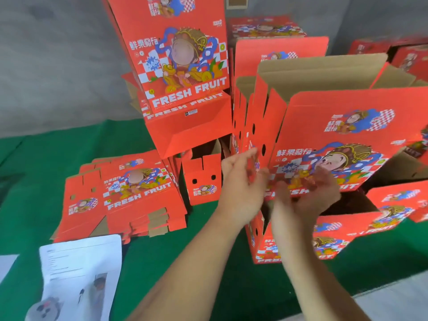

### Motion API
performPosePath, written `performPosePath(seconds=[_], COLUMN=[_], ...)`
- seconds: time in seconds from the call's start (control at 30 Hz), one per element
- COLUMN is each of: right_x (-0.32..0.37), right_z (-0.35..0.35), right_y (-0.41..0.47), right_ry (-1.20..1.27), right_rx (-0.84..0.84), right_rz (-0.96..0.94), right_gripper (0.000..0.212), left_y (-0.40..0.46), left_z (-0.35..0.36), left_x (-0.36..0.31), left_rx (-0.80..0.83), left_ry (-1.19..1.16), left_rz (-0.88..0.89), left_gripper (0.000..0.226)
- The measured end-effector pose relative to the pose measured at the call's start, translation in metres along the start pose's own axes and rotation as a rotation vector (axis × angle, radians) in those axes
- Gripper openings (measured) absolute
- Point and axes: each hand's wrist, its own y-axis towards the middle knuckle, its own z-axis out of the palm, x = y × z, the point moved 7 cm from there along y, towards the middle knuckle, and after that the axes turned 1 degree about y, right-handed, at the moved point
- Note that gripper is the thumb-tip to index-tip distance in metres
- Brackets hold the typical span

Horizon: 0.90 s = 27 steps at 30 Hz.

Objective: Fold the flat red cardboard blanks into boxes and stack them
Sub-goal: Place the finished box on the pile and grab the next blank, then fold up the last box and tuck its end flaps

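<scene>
Box is half-formed; your left hand and right hand, fingers blurred, grip unclear: square its corners before stacking.

blur: both hands smeared, finger pose and any grip unreadable | hidden: lower edge of open box behind hands | cut off: boxes right of open box by frame edge | unreadable: printed sheet text, left of hands
</scene>
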Motion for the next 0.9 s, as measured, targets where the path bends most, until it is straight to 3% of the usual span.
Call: performPosePath(seconds=[0.07, 0.2, 0.4, 0.7, 0.9], right_x=[0.003, 0.004, -0.010, -0.029, -0.076], right_z=[0.016, 0.056, 0.125, 0.237, 0.318], right_y=[-0.024, -0.061, -0.103, -0.166, -0.210], right_ry=[0.035, 0.001, -0.023, -0.063, -0.298], right_rx=[0.098, 0.402, 0.691, 0.909, 1.095], right_rz=[-0.056, -0.118, 0.089, 0.196, 0.337], right_gripper=[0.058, 0.035, 0.042, 0.039, 0.041], left_y=[-0.007, -0.018, -0.040, -0.054, -0.053], left_z=[-0.018, -0.051, -0.123, -0.237, -0.360], left_x=[0.003, 0.025, 0.076, 0.151, 0.212], left_rx=[-0.111, -0.189, -0.373, -0.506, -0.694], left_ry=[-0.066, -0.116, -0.241, -0.278, -0.040], left_rz=[-0.020, -0.141, -0.352, -0.521, -0.559], left_gripper=[0.029, 0.016, 0.017, 0.017, 0.015])
